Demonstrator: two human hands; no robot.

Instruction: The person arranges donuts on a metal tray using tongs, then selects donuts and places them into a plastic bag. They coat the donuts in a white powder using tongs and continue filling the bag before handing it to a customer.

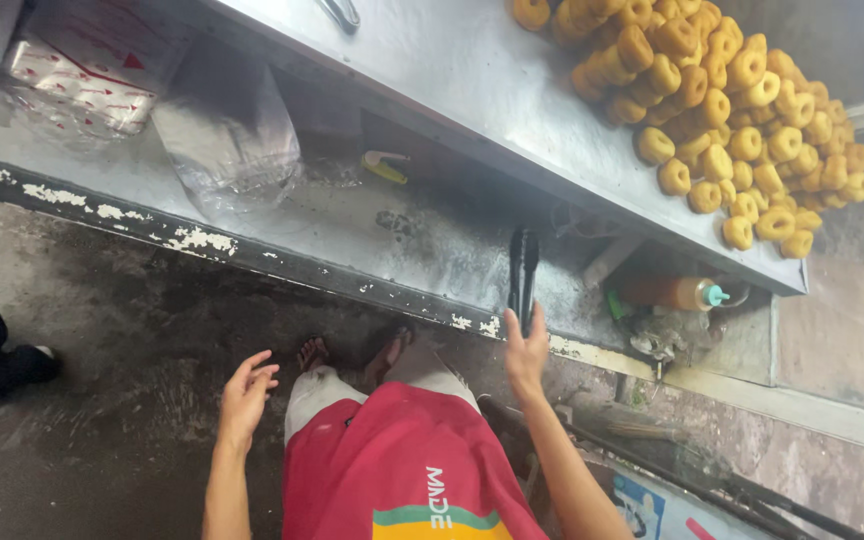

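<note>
a street food stall: fried dough rings (722,110) heaped on a steel counter (452,70)

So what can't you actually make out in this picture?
- Head view: the right hand covers the handle end of the black tongs.
- The doughnuts pile is cut off by the top edge.
- The clear bag contents are blurred.
- The left hand hangs empty; its palm faces away.

Bags, a bottle and a sign around your stall

On the lower shelf, up at your left, you have a stack of white bags with red print (77,85), and a clear plastic bag (227,140) stands beside it. Further right lies an orange squeeze bottle with a teal cap (674,293). A blue and white sign (642,505) sits low by your right arm.
</note>
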